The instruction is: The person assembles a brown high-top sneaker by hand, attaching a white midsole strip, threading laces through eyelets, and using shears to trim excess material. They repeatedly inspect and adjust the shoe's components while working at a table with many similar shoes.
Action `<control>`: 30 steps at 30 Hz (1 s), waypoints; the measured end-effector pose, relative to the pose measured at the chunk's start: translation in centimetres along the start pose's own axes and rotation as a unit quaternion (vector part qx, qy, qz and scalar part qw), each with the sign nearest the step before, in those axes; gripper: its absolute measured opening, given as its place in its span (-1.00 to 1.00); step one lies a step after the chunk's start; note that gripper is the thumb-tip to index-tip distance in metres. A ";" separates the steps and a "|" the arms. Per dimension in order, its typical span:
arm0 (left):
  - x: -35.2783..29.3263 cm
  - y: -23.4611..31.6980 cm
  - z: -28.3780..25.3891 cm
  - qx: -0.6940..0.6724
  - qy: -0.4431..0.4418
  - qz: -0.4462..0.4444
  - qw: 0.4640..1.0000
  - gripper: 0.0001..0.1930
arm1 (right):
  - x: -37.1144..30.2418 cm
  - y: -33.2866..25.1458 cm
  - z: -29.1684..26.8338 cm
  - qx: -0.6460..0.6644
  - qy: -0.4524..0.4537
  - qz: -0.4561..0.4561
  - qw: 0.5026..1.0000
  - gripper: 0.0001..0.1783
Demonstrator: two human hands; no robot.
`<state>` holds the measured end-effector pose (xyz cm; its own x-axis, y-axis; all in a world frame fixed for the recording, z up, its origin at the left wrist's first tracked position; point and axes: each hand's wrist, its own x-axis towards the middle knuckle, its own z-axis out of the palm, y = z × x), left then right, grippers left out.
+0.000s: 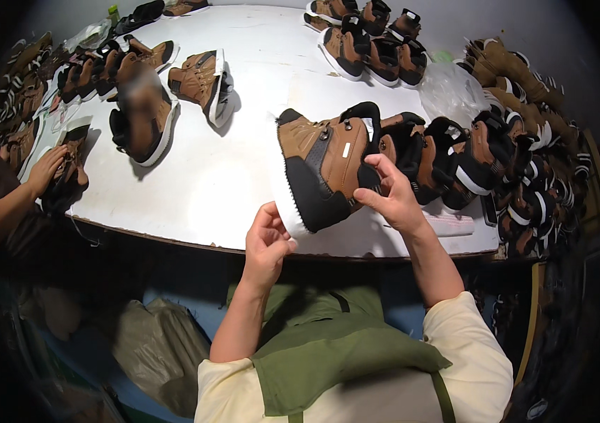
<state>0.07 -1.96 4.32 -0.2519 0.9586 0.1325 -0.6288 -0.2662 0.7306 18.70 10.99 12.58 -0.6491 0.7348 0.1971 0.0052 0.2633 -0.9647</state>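
Observation:
A brown and black ankle boot (337, 158) with a white sole is held up over the near edge of the white table. It lies tipped on its side, with the sole facing left and the black heel low. My left hand (268, 243) is closed at the heel end of the sole, thumb and fingers meeting by its white edge. With thumb and fingers, my right hand (395, 197) grips the boot at the back of its collar. Some fingertips of that hand are hidden behind the upper.
Similar boots (448, 158) stand in a row close on my right, with more boots (370, 46) at the back. A clear plastic bag (455, 92) lies between. On the left, another person's hand (50, 169) touches a boot near several others. The white table (243, 176) ends before my apron.

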 end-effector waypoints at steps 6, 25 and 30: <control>0.0 -0.1 2.1 0.013 0.053 -0.094 0.994 -0.49 | -2.2 1.8 -1.0 -0.035 -0.048 0.045 0.997 -0.52; -1.2 -3.0 2.8 0.006 0.036 -0.128 0.991 -0.82 | -5.2 5.6 -2.4 -0.012 -0.026 0.004 1.000 -0.55; -1.4 -3.2 2.6 0.018 0.030 -0.135 0.990 -0.85 | -5.2 5.5 -2.5 -0.033 -0.032 -0.008 0.999 -0.56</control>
<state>4.32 -2.16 3.52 -0.1224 0.9864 -0.1098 -0.6532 0.0033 0.7572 23.97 10.17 6.66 -0.6961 0.6901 0.1980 0.0438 0.3161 -0.9477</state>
